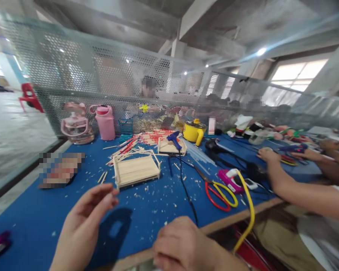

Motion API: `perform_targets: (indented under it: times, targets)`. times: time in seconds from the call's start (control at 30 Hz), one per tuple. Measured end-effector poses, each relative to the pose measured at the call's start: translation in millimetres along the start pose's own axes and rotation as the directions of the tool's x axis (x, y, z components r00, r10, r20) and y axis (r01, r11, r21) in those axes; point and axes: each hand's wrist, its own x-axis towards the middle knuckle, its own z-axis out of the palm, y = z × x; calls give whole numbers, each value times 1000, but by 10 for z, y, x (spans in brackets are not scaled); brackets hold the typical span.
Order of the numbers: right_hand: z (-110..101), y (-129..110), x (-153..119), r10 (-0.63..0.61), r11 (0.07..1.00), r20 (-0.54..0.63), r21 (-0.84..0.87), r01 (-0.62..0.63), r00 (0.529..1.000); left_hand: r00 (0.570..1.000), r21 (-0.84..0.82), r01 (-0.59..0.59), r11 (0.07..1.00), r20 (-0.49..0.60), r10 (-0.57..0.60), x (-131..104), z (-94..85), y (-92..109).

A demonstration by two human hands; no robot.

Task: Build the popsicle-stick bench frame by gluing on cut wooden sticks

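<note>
The right hand [183, 242] curls, grip hidden; the left hand [86, 216] gapes by sticks [102, 177].

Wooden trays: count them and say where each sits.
2. The larger tray lies just beyond the left hand; the smaller tray lies farther back, to its right, partly blocked from view by the blue glue gun. More could be hidden in the clutter.

Bright window [301, 74], blurry stretched edges.
</note>
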Motion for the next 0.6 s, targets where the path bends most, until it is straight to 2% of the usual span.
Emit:
perform_targets:
  times: [0.03, 0.1, 0.13, 0.17, 0.2, 0.23, 0.27, 0.33, 0.4, 0.43, 0.5, 0.53, 0.6]
  targets:
    - [32, -32, -29, 42, 999, -39, 17, -42, 998, 998, -41, -59, 997, -31, 58, 63, 40, 107]
    - [-96, 9, -45, 193, 981, -95, -6, -195, 977, 983, -113, -177, 978, -67, 170, 229, 150, 295]
    - [-243, 84, -49, 313, 946, -111, -51, -320, 943, 977, -95, -211, 973, -53, 207, 327, 209, 357]
    - [-432, 197, -59, 460, 872, -124, -127, -474, 879, 965, -58, -256, 965, -80, 251, 429, 264, 391]
    - [-650, 347, -81, 634, 710, -188, -244, -661, 750, 961, -2, -264, 965, -84, 263, 530, 310, 394]
    - [-882, 532, -116, 708, 588, -263, -293, -754, 655, 964, 49, -252, 966, -78, 256, 628, 347, 370]
    - [-1111, 745, -163, 753, 487, -318, -321, -813, 576, 964, 95, -249, 964, -68, 256, 717, 373, 322]
    - [-1500, 1221, -272, 875, 172, -358, -400, -900, 327, 965, 182, -259, 949, 1, 264, 863, 397, 189]
    - [-1721, 1688, -369, 945, 23, -283, -448, -894, 166, 955, 251, -291, 923, 26, 294, 963, 393, 55]
    - [-1763, 1893, -406, 966, -13, -234, -473, -881, 111, 946, 276, -312, 909, 5, 324, 998, 385, 2]
    - [-1748, 2218, -456, 988, -40, -146, -515, -856, 42, 915, 316, -357, 879, -73, 397, 1047, 358, -70]
    - [-1716, 2338, -472, 993, -42, -113, -533, -845, 22, 895, 331, -378, 865, -109, 433, 1065, 341, -91]
    - [-1660, 2511, -486, 997, -27, -75, -557, -830, 17, 869, 351, -398, 847, -152, 471, 1092, 303, -113]
